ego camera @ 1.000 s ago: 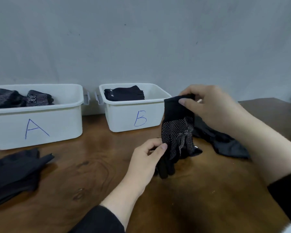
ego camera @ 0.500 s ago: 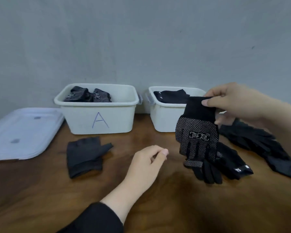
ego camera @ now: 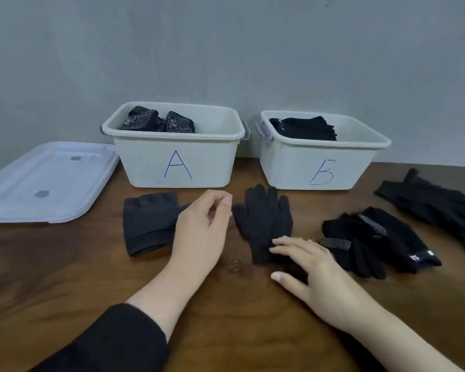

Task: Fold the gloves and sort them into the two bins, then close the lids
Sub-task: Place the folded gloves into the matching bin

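Lids (ego camera: 46, 181) lie stacked at 9 o'clock. Bin A (ego camera: 176, 162) at 11 o'clock holds dotted gloves (ego camera: 159, 122); bin B (ego camera: 317, 165) at 1 o'clock holds plain black ones (ego camera: 306, 128). Both are uncovered. Below bin A lies a fingerless glove (ego camera: 148, 224), partly under the left hand (ego camera: 199, 226), whose fingers curl loosely and hold nothing. The right hand (ego camera: 317, 269) rests straight fingers (ego camera: 282, 244) on the cuff of a flat black glove (ego camera: 263, 218). More gloves (ego camera: 381, 237) lie at 3 o'clock on the wooden counter (ego camera: 226, 304), before a grey wall (ego camera: 226, 49).
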A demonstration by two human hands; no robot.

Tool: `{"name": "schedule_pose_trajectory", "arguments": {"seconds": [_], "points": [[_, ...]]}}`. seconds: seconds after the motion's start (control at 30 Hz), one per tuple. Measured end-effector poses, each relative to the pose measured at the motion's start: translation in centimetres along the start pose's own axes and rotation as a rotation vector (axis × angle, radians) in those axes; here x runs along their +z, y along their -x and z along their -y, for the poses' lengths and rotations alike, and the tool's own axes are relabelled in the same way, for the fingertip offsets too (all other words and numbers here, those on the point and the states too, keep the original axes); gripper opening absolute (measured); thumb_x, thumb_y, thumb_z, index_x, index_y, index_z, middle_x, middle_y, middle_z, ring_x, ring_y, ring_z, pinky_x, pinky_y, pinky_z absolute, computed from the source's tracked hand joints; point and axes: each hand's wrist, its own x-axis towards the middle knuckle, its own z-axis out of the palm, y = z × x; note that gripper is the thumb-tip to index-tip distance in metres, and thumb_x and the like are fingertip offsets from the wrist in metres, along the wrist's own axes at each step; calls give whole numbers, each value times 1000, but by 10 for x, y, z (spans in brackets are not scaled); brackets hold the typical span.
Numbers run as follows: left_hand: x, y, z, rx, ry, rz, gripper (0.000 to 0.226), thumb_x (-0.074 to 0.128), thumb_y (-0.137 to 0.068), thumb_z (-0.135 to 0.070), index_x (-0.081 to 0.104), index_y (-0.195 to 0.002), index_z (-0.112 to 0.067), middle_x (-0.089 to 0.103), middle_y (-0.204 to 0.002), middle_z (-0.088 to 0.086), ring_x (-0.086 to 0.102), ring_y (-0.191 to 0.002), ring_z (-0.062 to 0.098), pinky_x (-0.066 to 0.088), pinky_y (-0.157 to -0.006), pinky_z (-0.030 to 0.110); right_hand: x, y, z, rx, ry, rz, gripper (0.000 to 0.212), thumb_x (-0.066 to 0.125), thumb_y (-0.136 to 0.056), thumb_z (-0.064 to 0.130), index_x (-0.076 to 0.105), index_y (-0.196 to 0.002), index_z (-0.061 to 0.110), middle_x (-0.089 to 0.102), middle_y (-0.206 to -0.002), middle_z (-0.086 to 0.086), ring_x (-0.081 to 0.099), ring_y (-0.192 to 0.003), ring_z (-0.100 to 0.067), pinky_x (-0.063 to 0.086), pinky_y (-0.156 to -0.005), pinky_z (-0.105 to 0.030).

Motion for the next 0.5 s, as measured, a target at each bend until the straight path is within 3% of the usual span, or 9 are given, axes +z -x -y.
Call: {"name": "schedule_pose_trajectory", "arguments": {"seconds": [0.13,0.23,0.3,0.4,0.5], "points": [[9,2,5,102,-237,172,23,49,-103,-29,67,-119,-28,63,-111,-19,56,-103,-2,45,-92,19,5,-5,-2,4,-29,-209,43,46,-98,53,62,-134,35,46,-145,28,37,-137,9,30,-117,-28],[16,6,7,193,-473,450,33,47,-103,-36,61,-133,-30,54,-139,-16,45,-129,4,31,-109,23,12,-12,-6,7,57,-102,44,44,-103,47,54,-144,34,40,-154,23,23,-142,12,18,-125,-31],[21,7,10,222,-616,547,40,44,-103,-45,55,-140,-35,43,-152,-16,33,-141,5,20,-116,29,16,-13,-9,17,61,-63,43,43,-105,45,53,-145,33,37,-157,21,20,-146,10,11,-126,-29],[22,5,9,248,-651,491,38,45,-102,-47,59,-135,-35,48,-146,-17,37,-137,6,22,-112,30,17,-11,-10,0,67,-74,43,42,-105,45,53,-145,32,38,-157,20,23,-147,6,12,-126,-28],[24,8,9,282,-627,496,31,48,-101,-44,65,-126,-35,54,-139,-16,44,-131,7,26,-109,31,13,-8,-10,-8,-24,-181,34,49,-105,37,66,-132,27,58,-140,16,45,-133,2,33,-118,-30]]}}
